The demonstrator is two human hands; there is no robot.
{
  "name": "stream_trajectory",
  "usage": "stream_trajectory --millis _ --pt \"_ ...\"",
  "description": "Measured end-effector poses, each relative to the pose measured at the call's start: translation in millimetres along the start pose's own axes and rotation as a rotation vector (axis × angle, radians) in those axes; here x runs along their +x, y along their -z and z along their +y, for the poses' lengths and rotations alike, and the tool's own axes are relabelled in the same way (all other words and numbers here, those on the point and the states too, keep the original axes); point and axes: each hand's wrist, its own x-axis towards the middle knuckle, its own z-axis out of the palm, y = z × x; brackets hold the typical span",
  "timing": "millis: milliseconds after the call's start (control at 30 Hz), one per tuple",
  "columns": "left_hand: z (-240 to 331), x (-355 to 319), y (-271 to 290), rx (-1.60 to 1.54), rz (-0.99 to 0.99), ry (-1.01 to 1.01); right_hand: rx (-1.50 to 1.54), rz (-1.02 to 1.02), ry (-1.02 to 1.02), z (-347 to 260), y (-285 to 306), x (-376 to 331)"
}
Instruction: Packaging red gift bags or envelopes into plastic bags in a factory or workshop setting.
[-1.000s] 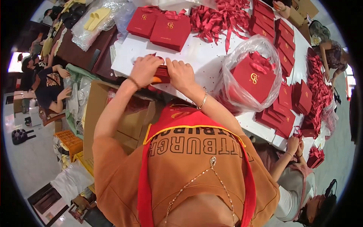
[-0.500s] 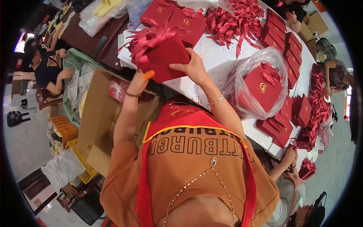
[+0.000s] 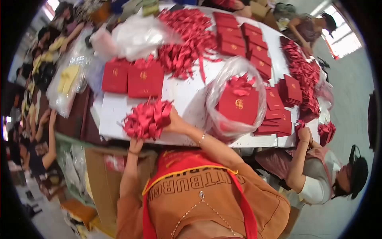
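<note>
White table point(image 3: 119, 115): long, bearing red goods along its length. Clear plastic bag point(image 3: 223, 85): mouth open, one red gift box with bow point(image 3: 238, 104) inside. Two flat red boxes point(image 3: 133, 77): side by side, beyond my hands. Bundle of red ribbon bows point(image 3: 148, 118): at the table's near edge, between my hands. My right hand point(image 3: 175, 122): fingers clasped on the bundle's right side. My left hand point(image 3: 136, 145): under the bundle, fingers hidden, grip cannot be told
</note>
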Motion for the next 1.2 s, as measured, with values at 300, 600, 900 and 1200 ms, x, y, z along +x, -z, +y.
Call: stream_trajectory --millis 300,600,900,1200 --pt "-38.9 -18.8 -4.5 0.716 0.116 -0.117 0.185 0.047 -0.266 0.4 -9.4 -13.0" --pt "123.9 7.8 -26.6 -0.386 0.128 0.205 0.178 0.074 -0.518 -108.2 42.5 5.9" --pt "241.1 103.1 -26.1 -0.249 -0.261 0.165 0.684 0.439 -0.360 -142.4 122.0 32.1" --pt "294.2 68.3 31.1 0.057 0.280 -0.232 -0.070 0.054 -0.249 -152.4 125.0 -3.7"
